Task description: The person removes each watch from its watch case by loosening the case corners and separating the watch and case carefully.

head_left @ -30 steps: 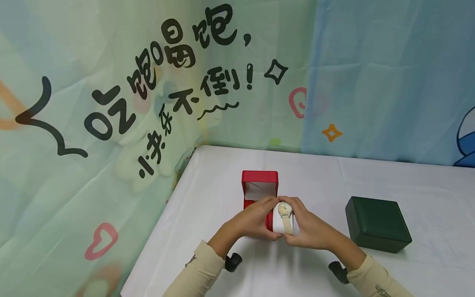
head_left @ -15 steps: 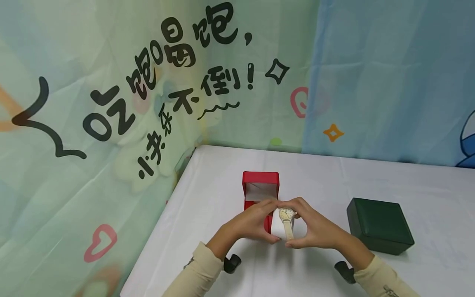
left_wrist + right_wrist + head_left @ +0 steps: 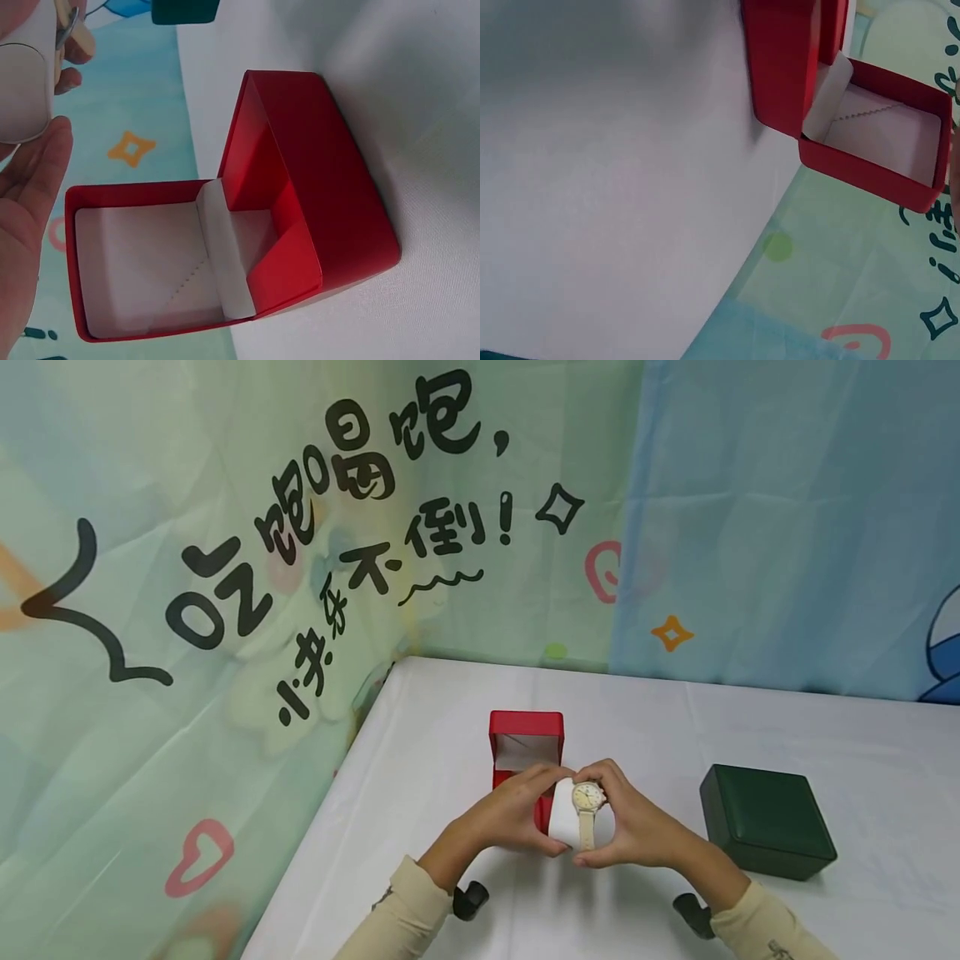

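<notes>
A wristwatch (image 3: 588, 796) with a cream strap is wrapped round a white watch cushion (image 3: 565, 814), raised in front of the red box. My left hand (image 3: 517, 812) grips the cushion's left end, thumb below and fingers above. My right hand (image 3: 636, 818) curls round the right side, its fingertips right at the watch and its strap. In the left wrist view the cushion's rounded end (image 3: 21, 94) shows beside my left fingers, with a metal buckle (image 3: 67, 28) near the right fingertips. The red watch box (image 3: 527, 724) stands open, pale lining showing; my left hand partly covers it in the head view.
A closed dark green box (image 3: 767, 818) sits to the right on the white-clothed table (image 3: 450, 727). Printed fabric (image 3: 480, 635) hangs behind and along the left side. Black wrist devices (image 3: 471, 900) are worn under both forearms.
My right hand has shifted outward, exposing more of the cushion's right end. The watch has moved slightly right and turned a little. The red and green boxes have stayed in place.
</notes>
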Available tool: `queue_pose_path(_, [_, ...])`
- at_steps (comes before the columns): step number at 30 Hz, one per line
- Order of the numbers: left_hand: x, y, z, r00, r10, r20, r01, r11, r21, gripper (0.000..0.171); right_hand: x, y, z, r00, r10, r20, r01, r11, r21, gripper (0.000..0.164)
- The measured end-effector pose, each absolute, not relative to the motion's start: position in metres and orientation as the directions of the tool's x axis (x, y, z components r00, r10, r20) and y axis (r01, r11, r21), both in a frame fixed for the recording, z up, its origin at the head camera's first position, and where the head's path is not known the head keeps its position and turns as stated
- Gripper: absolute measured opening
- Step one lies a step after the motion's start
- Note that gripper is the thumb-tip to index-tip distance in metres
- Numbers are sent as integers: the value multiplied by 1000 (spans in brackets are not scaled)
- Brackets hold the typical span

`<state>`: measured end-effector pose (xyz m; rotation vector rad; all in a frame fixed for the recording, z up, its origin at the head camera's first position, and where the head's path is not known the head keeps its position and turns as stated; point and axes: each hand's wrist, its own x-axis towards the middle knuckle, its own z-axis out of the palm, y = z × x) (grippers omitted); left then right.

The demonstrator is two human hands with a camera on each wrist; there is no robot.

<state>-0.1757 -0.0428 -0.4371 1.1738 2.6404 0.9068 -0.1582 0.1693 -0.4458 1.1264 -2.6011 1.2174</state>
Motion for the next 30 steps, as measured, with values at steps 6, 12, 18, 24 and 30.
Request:
queue_pose_path(6, [-176, -44, -437, -688, 709, 157, 655, 512, 556, 74, -157, 165, -452, -718, -561, 411, -667, 390, -635, 83])
queue_pose_path(12, [-175, -46, -436, -692, 698, 183, 656, 502, 564, 74, -156, 160, -456, -715, -518, 469, -678, 350, -647, 83])
queue_pose_path(18, [-176, -46, -436, -701, 690, 180, 643, 501, 580, 73, -156, 159, -456, -704, -496, 509, -693, 320, -646, 82])
queue_pose_path(24, [-177, -47, -436, -711, 684, 164, 617, 495, 612, 72, -155, 163, -450, -725, -518, 454, -665, 354, -658, 80])
queue_pose_path(30, [-178, -50, -435, -703, 694, 152, 615, 487, 620, 72, -155, 166, -444, -733, -576, 362, -631, 379, -677, 78])
